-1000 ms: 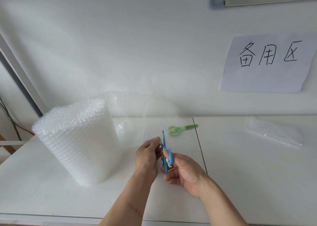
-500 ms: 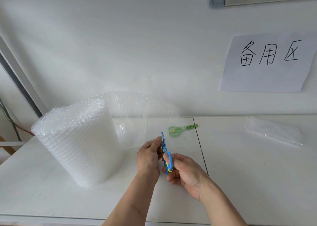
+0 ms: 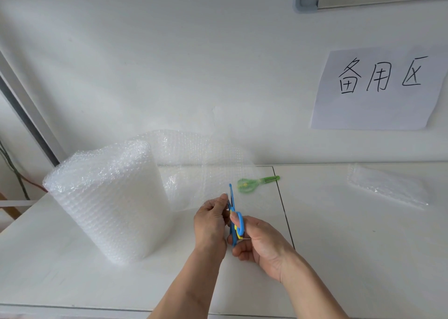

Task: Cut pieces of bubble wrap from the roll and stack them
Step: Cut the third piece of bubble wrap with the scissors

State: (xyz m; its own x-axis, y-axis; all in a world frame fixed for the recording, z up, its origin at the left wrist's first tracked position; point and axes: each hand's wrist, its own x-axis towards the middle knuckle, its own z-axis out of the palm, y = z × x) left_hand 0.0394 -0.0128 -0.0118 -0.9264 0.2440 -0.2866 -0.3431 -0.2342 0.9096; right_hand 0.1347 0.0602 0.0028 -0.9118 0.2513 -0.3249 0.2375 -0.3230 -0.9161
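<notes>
White desk (image 3: 339, 246), roll (image 3: 106, 202) standing left: left hand (image 3: 211, 224) pinches the sheet (image 3: 206, 173) edge, right hand (image 3: 259, 243) grips blue scissors (image 3: 234, 218), and slack film could wander the cut.

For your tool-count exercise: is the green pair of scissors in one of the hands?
No, the green scissors lie on the table.

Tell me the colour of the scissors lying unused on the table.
Green scissors, translucent-looking, clearest in the head view.
</notes>
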